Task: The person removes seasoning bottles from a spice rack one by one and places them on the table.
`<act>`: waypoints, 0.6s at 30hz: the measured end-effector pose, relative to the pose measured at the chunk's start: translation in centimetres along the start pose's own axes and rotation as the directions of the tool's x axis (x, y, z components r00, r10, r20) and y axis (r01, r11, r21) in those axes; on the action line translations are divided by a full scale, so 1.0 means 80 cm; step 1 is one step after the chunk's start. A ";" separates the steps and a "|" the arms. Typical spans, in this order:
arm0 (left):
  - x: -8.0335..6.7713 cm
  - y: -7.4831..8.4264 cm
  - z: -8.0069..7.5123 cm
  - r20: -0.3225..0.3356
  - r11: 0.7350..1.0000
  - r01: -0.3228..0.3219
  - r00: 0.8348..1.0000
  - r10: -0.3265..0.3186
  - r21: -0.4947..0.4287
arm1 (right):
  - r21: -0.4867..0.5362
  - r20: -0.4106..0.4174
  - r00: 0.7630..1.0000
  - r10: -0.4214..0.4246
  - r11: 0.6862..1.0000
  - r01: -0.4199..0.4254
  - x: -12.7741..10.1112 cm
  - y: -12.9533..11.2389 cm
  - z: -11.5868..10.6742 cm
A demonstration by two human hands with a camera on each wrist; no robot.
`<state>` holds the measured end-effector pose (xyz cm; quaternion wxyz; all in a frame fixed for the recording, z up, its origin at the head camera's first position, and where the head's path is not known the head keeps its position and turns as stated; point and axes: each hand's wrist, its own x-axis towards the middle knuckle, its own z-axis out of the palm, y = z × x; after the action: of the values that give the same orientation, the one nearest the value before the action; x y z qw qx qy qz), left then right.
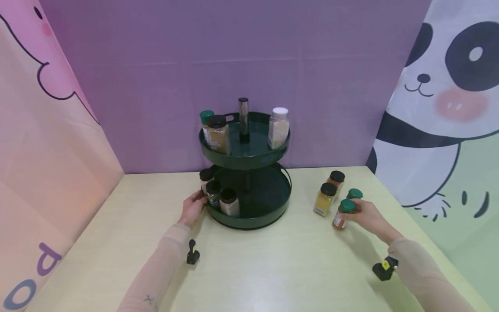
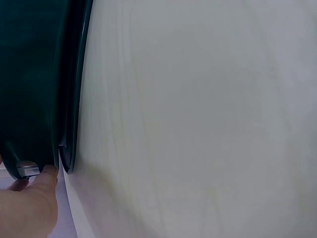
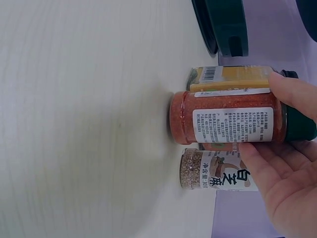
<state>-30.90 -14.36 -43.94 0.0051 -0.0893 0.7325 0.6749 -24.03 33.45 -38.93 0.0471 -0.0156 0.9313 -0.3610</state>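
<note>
The red jar [image 3: 223,119], near upright, is held in the grip of the right hand [image 1: 368,217], over the counter [image 1: 273,268], right of the lower tray [image 1: 269,197]. Three black-lidded jars [image 1: 213,198] are carried in that tray, pinched at its left edge by the left hand [image 1: 192,209]; three more in the upper tray [image 1: 245,163].

Your pale table [image 1: 273,268] carries a dark green two-tier stand [image 1: 247,163] at its far middle. On the stand's lower tray [image 1: 249,223], three black-lidded jars [image 1: 213,198] sit along the left; on its upper tray [image 1: 255,130], a green-lidded jar [image 1: 205,130] and a tan jar [image 1: 219,138] stand left, a white-lidded jar [image 1: 278,131] right. Farther right, you have a yellow jar [image 1: 322,203], an orange jar [image 1: 338,185] and a sesame jar [image 3: 192,171] on the table; whether the red jar [image 3: 233,119] near them touches it is unclear.
</note>
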 end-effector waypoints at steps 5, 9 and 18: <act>0.002 -0.002 0.000 0.002 1.000 0.002 1.000 -0.002 0.004 | -0.002 -0.004 1.000 -0.005 1.000 0.005 -0.001 0.001 0.001; 0.002 -0.002 0.000 0.002 1.000 0.003 1.000 -0.003 0.008 | 0.002 -0.002 1.000 -0.001 1.000 0.001 -0.002 0.001 0.003; 0.002 0.000 0.000 -0.001 1.000 0.001 1.000 -0.001 0.014 | 0.003 -0.011 1.000 -0.014 1.000 0.014 0.000 0.005 0.003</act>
<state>-31.03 -14.39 -43.98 0.0054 -0.0899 0.7372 0.6697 -23.99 33.61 -39.41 0.0392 -0.0201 0.9308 -0.3628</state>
